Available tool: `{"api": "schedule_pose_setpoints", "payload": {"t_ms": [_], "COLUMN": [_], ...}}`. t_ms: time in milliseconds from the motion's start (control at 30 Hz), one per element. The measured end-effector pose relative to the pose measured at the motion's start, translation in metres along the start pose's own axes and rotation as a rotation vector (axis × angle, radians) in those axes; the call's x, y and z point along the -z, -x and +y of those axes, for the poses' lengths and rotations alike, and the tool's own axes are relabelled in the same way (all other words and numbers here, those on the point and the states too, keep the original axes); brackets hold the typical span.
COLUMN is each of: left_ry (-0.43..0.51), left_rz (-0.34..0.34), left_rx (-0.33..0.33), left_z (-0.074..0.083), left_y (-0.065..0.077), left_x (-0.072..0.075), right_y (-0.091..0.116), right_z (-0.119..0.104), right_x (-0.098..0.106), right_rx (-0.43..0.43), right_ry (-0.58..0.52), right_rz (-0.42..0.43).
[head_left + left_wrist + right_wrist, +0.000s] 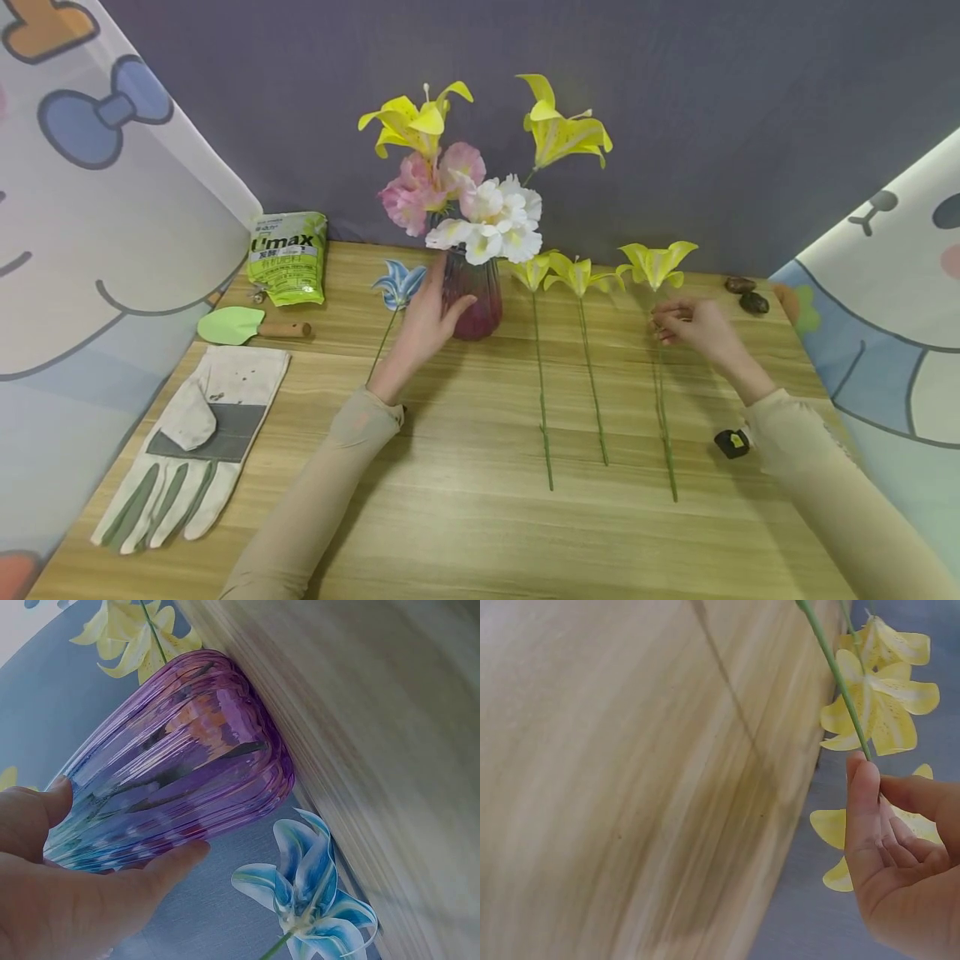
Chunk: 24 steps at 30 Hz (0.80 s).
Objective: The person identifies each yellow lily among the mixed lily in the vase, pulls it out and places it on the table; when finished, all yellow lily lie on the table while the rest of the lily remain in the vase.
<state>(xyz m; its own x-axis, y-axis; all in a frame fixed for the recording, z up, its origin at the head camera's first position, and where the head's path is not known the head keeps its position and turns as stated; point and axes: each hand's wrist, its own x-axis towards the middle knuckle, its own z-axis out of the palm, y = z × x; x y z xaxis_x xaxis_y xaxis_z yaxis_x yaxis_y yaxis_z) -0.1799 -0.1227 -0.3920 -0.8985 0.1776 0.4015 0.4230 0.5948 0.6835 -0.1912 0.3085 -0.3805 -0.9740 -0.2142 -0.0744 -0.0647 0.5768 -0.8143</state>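
In the head view, a ribbed glass vase [472, 300], pink-purple at its base, holds yellow lilies, pink flowers [420, 193] and white flowers [495, 218]. My left hand [429, 325] grips the vase from its left side; the left wrist view shows thumb and fingers around its bluish upper part. Beside it lies a blue lily [399, 283]. My right hand [693, 325] pinches the green stem of a yellow lily [654, 265] just below its bloom, between thumb and finger. Two more yellow lilies [583, 275] lie between the vase and my right hand.
At left are a green fertilizer bag [288, 258], a small trowel [232, 326] and a work glove [206, 442]. Dark stones [752, 302] sit at the back right, and a small black object [731, 443] lies near my right sleeve. A grey partition [712, 125] stands behind the table.
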Motion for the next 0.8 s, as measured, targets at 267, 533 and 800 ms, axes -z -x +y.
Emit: {"api": "schedule_pose_setpoints", "payload": {"t_ms": [267, 533, 800], "left_ry": [0.002, 0.01, 0.009], "left_rz": [-0.004, -0.012, -0.01], "left_rx": [0.005, 0.015, 0.018], "left_z": [0.0, 0.003, 0.002], "left_y": [0.0, 0.0, 0.0], "left_x": [0.0, 0.001, 0.001], "right_y": [-0.004, -0.007, -0.01], "right_z": [0.001, -0.006, -0.051], "right_x": [-0.004, -0.004, -0.006], "right_rx": [0.001, 0.039, 0.215], "right_ry": [0.087, 0.163, 0.27], "right_rz": [-0.027, -0.024, 0.162]}}
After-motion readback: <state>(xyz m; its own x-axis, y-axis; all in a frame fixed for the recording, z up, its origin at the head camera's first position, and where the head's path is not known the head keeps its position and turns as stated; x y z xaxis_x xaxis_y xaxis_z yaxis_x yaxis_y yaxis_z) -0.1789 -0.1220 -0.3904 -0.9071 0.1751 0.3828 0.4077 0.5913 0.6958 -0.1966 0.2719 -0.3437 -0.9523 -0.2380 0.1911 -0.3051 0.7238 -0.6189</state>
